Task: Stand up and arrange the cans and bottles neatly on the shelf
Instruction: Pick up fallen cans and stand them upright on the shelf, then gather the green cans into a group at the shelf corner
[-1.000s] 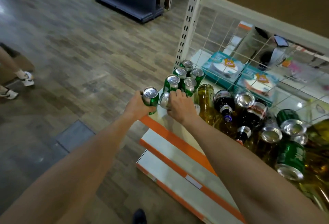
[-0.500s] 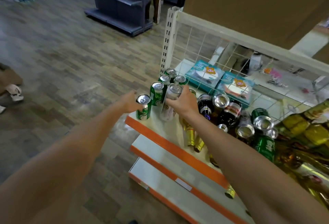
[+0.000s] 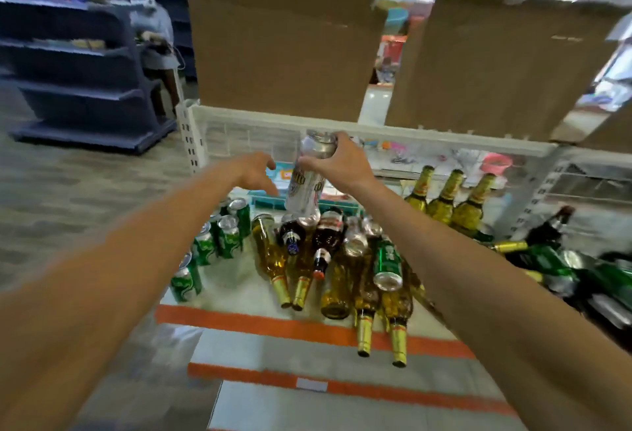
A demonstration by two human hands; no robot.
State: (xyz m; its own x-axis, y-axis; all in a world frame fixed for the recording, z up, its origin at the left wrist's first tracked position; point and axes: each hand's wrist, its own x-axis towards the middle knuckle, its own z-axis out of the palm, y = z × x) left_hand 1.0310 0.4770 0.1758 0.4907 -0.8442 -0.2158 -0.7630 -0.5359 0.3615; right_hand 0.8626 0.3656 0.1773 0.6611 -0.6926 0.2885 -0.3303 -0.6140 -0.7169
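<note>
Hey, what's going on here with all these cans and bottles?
A person is tidying a store shelf. Their right hand has a grip on a tall silver can, held in the air above the pile. The left hand is open beside it, holding nothing. Several green cans stand upright at the shelf's left end, many bottles lie on their sides in the middle, and three gold bottles stand upright at the back.

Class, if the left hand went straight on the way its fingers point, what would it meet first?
Probably the silver can gripped by the right hand, beside the left hand; depth is unclear.
</note>
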